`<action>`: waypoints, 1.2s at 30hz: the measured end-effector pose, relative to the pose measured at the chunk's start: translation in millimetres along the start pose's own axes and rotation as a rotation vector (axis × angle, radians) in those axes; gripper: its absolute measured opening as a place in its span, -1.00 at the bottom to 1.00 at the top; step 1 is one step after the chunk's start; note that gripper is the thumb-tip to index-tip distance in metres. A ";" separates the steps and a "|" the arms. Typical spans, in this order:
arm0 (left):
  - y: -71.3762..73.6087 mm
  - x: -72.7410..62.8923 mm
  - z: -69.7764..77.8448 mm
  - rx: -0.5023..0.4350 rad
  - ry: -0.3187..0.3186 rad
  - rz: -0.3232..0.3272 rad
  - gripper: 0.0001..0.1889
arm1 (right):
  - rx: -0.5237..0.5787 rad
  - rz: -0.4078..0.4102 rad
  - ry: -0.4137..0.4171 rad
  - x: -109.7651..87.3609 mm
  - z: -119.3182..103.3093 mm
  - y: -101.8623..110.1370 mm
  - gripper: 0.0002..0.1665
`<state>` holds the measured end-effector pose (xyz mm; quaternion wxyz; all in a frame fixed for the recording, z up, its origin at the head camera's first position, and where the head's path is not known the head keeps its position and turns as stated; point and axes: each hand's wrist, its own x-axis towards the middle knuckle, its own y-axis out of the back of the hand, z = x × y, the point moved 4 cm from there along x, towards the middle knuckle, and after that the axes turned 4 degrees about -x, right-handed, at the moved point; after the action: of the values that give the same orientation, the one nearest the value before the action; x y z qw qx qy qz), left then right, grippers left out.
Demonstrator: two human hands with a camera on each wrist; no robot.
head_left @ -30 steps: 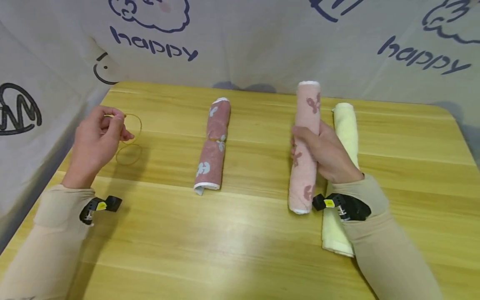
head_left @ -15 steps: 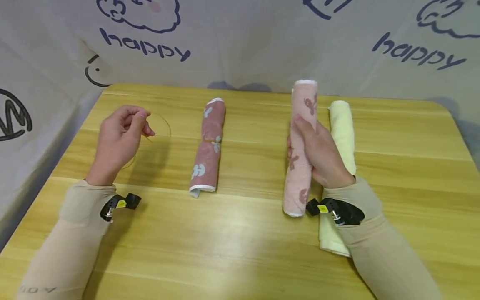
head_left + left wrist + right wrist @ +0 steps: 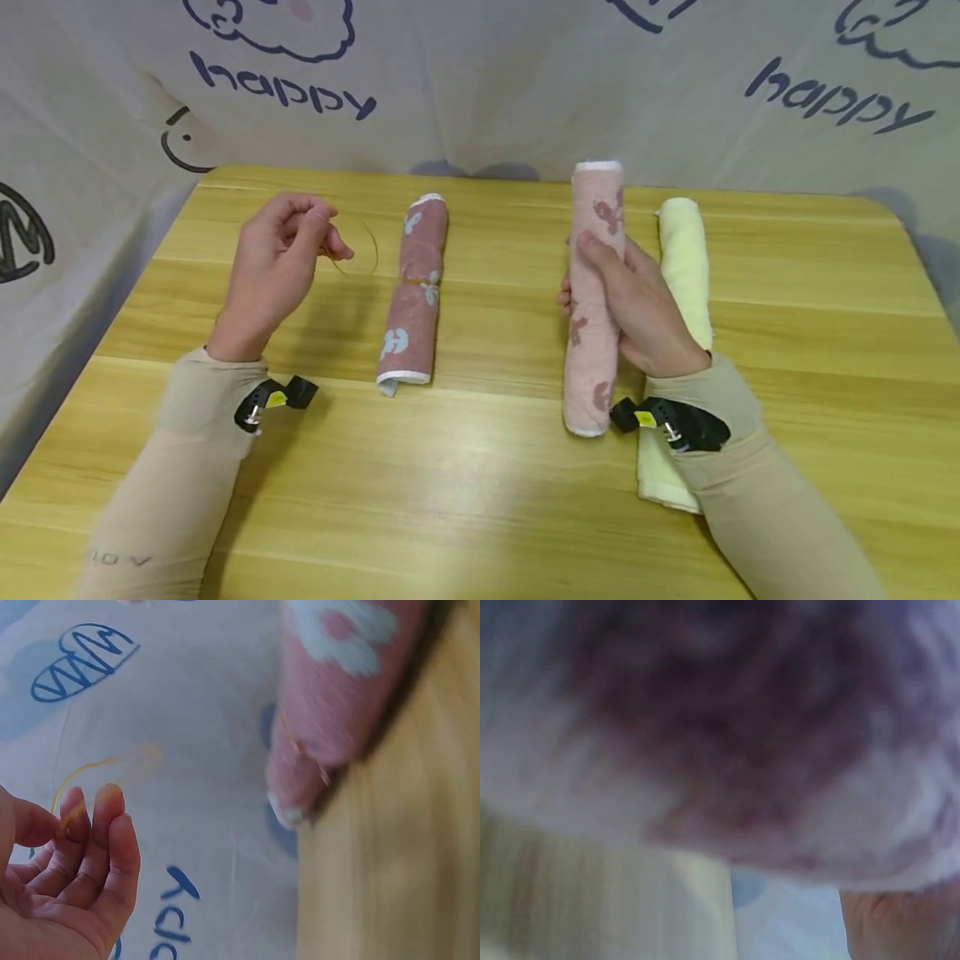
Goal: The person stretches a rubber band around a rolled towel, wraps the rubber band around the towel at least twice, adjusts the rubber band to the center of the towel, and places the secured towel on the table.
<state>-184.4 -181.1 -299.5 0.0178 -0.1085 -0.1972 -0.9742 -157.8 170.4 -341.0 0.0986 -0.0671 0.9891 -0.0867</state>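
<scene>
My left hand (image 3: 277, 258) pinches a thin yellow rubber band (image 3: 375, 248) between thumb and fingertips, above the left of the table. The band (image 3: 71, 777) shows as a loose loop in the left wrist view. My right hand (image 3: 645, 304) grips a rolled light pink towel (image 3: 592, 350) by its middle, thumb across the front. That towel (image 3: 727, 750) fills most of the right wrist view, blurred. Between the hands lies a rolled dark pink towel (image 3: 415, 329) with pale prints, cinched at its middle by a band.
A rolled pale yellow towel (image 3: 682, 258) lies on the wooden table (image 3: 465, 500) to the right, partly hidden under my right wrist and sleeve. A white cloth (image 3: 480, 83) with blue drawings and lettering hangs behind the table's back edge.
My left hand has moved right with the rubber band, towards the dark pink towel. My right hand, still gripping the light pink towel, has shifted slightly left.
</scene>
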 end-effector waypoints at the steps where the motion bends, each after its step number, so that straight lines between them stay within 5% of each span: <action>1: -3.4 0.9 2.7 -0.024 -0.006 -0.003 -0.75 | 0.000 0.000 0.003 -0.2 -0.4 -0.2 -0.54; 16: -43.8 10.5 32.0 -0.251 -0.094 -0.080 -0.90 | -0.010 -0.080 0.049 -5.5 -5.3 -11.5 -0.76; 27: -69.7 11.7 50.6 -0.214 -0.133 -0.160 -0.84 | -0.059 -0.075 0.030 -8.2 -4.8 -18.4 -0.41; 36: -86.8 10.6 53.9 -0.210 -0.106 -0.220 -0.82 | -0.130 -0.118 0.052 -14.6 -5.2 -26.3 -0.50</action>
<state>-190.5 -80.1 -281.7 -0.1108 -0.1388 -0.1054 -0.9784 -141.7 147.8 -328.4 0.0628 -0.1293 0.9892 -0.0297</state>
